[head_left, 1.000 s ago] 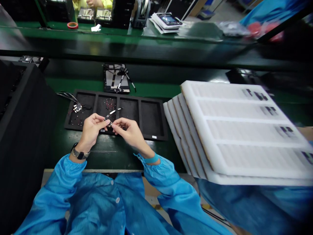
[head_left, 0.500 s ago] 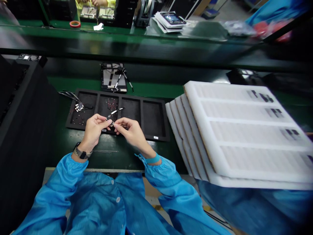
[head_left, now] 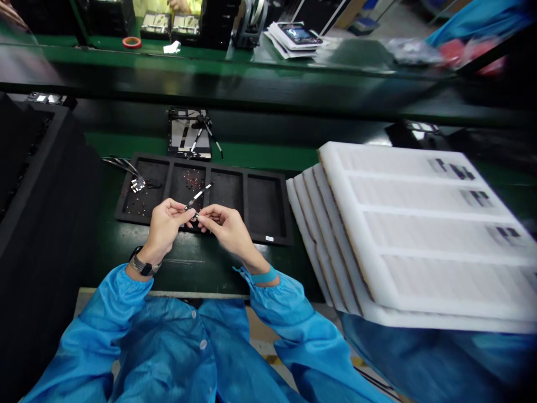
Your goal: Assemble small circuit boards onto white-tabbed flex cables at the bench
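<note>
My left hand (head_left: 168, 223) pinches a thin black-and-white flex cable (head_left: 198, 196) that sticks up toward the back right. The fingertips of my right hand (head_left: 222, 223) close on the same piece at its lower end, where the detail is too small to make out. Both hands are over the front edge of a black foam tray (head_left: 268, 239) with open compartments. Tiny red and dark bits (head_left: 193, 179) lie scattered in its second compartment. A bundle of similar cables (head_left: 136, 183) rests across the leftmost compartment.
Behind the tray lies a flat device panel (head_left: 189, 134) with black cables on it. White foam trays (head_left: 419, 224) are stacked at the right, and tall black foam (head_left: 50, 201) at the left. A raised green shelf holds red tape (head_left: 131, 42) and papers; a co-worker's hand (head_left: 178, 5) shows beyond.
The flex cable has tilted slightly between my fingers, and both hands stay together at nearly the same spot. The whole view has shifted a little. One co-worker's hand beyond the shelf has moved away.
</note>
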{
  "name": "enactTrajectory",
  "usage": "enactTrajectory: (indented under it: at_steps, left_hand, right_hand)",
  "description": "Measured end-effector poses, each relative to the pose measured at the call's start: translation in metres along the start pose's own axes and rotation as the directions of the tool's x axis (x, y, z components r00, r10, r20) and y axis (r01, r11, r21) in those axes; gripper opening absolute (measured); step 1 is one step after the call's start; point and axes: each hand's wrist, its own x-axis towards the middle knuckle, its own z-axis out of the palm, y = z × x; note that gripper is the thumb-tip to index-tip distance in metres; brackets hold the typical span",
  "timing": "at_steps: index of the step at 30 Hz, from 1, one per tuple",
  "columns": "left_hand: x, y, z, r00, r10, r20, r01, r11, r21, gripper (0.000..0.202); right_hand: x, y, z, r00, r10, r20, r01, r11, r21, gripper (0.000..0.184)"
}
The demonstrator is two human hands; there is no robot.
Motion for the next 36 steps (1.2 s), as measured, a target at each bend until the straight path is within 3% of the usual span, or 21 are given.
enactTrajectory:
  at_steps: [8,11,13,16,19,22,24,27,30,32,36]
  left_hand:
    - [0.002,0.002,0.002,0.997,-0.065,0.036,0.066,0.997,-0.029,0.053]
    - [-0.006,0.021,-0.007,0.997,-0.037,0.065,0.039,0.998,-0.043,0.048]
    - [-0.02,0.037,-0.024,0.992,-0.018,0.122,0.021,1.0,-0.023,0.043]
    - [-0.046,0.049,-0.062,0.978,-0.062,0.198,0.036,0.991,0.129,0.035]
    - [-0.062,0.033,-0.097,0.978,-0.12,0.173,0.055,0.939,0.34,0.031]
    - [-0.064,0.0,-0.12,0.999,0.025,0.036,-0.04,0.856,0.515,0.028]
    - [-0.062,-0.02,-0.129,0.976,0.213,-0.056,-0.126,0.75,0.649,0.023]
    - [-0.063,-0.039,-0.137,0.876,0.472,-0.104,-0.216,0.574,0.79,0.021]
    - [-0.067,-0.049,-0.142,0.804,0.586,-0.103,-0.263,0.505,0.822,0.019]
    - [-0.07,-0.053,-0.144,0.79,0.603,-0.108,-0.273,0.504,0.819,0.019]
    - [-0.073,-0.055,-0.144,0.802,0.583,-0.131,-0.261,0.539,0.801,0.021]
  right_hand:
    - [0.001,0.003,0.003,0.999,-0.006,0.038,0.007,1.0,-0.015,0.039]
    - [-0.008,-0.028,-0.009,0.991,-0.112,0.079,0.127,0.965,-0.229,0.025]
    - [-0.002,-0.059,-0.026,0.966,-0.222,0.129,0.255,0.898,-0.36,0.017]
    - [0.054,-0.093,-0.059,0.928,-0.352,0.124,0.369,0.823,-0.431,0.018]
    - [0.16,-0.094,-0.083,0.928,-0.368,0.057,0.347,0.797,-0.494,0.02]
    - [0.263,-0.074,-0.088,0.974,-0.199,-0.108,0.114,0.842,-0.527,0.037]
    - [0.308,-0.06,-0.08,0.978,-0.078,-0.193,-0.05,0.812,-0.581,0.051]
    - [0.34,-0.041,-0.062,0.979,-0.014,-0.204,-0.122,0.761,-0.637,0.06]
    - [0.355,-0.026,-0.048,0.984,-0.013,-0.179,-0.108,0.755,-0.647,0.056]
    - [0.364,-0.02,-0.045,0.985,-0.013,-0.174,-0.103,0.759,-0.643,0.049]
    - [0.374,-0.021,-0.048,0.988,0.002,-0.153,-0.092,0.805,-0.587,0.033]
